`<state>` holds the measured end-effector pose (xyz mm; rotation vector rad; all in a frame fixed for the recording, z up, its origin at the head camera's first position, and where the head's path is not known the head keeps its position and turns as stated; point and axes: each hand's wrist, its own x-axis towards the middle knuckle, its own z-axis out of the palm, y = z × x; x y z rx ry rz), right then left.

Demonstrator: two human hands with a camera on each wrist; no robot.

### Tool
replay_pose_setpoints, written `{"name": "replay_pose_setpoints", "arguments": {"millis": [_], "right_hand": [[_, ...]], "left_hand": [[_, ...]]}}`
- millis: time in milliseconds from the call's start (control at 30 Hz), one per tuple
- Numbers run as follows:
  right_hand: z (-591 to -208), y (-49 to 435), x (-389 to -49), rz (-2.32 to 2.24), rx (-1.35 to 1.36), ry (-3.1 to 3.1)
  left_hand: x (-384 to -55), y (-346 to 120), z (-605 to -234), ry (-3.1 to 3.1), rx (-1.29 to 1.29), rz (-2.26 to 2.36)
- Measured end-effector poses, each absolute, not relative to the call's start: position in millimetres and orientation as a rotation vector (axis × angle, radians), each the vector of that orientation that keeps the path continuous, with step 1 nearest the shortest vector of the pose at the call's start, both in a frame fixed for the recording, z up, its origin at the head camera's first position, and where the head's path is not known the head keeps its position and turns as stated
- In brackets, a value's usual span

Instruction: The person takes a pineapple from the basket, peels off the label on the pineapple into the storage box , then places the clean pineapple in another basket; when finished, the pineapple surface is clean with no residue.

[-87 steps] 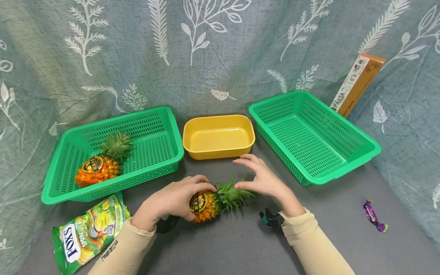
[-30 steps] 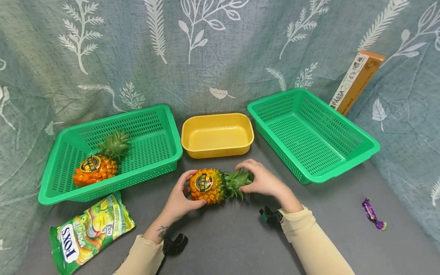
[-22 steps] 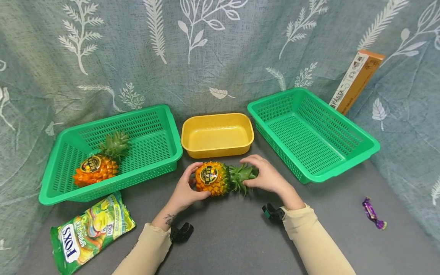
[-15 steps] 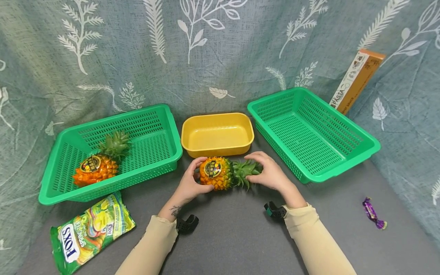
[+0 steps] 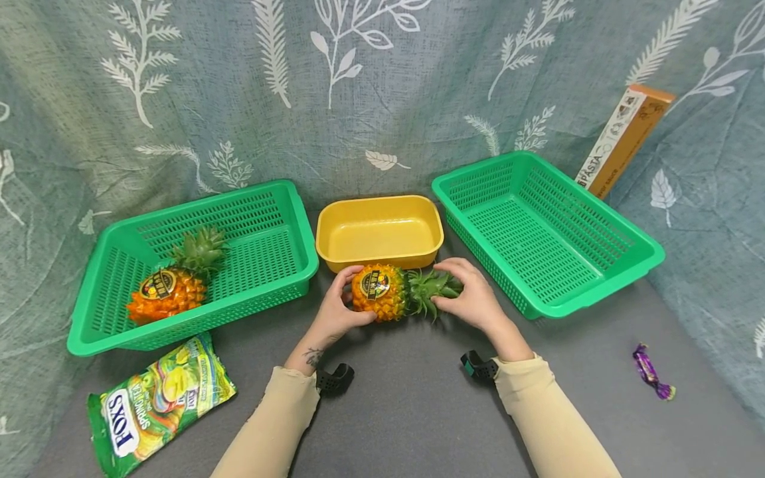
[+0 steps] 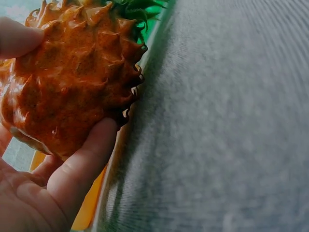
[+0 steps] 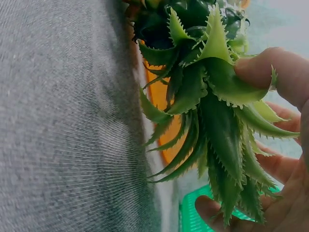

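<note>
A small orange pineapple [image 5: 382, 302] with a black-and-gold label lies sideways just in front of the yellow tray [image 5: 380, 253]. My left hand [image 5: 337, 309] grips the fruit's base end, thumb on the near side and fingers on the far side. In the left wrist view, the fingers and thumb curl round the spiky orange body [image 6: 79, 72]. My right hand [image 5: 472, 295] holds the green crown at the other end. Its thumb presses on a toothed leaf [image 7: 227, 82] in the right wrist view, with other fingers behind the leaves.
A second pineapple [image 5: 167, 292] lies in the left green basket [image 5: 251, 292]. Another green basket [image 5: 562, 309] stands at the right, a pasta box [image 5: 624, 143] leaning behind it. A Fox's candy bag [image 5: 158, 405] lies front left, a purple-wrapped candy [image 5: 651, 372] far right.
Both hands have closed on the pineapple, which has moved forward and right, up to the yellow tray. Its label has turned upward. The baskets, bag and candy have stayed put.
</note>
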<state>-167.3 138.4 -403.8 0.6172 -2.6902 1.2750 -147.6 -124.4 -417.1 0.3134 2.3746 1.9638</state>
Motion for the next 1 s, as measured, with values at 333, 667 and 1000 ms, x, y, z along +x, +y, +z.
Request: {"name": "replay_pose_setpoints", "arguments": {"millis": [333,667,1000], "right_hand": [[-398.3,135.7,-164.4,1.135,0.605,-2.751],[-382.4,114.9,-158.7,1.305,0.587,-2.211],[-361.2,70.2,-164.5,1.302,0.577,-2.305]], "left_hand": [[-148.4,-126.4,-419.6,2.42,0.305,1.933],[-146.2,-125.8,-421.1,2.409,0.311,1.953],[-147.6,-126.7,-420.8,2.423,0.326,1.94]]}}
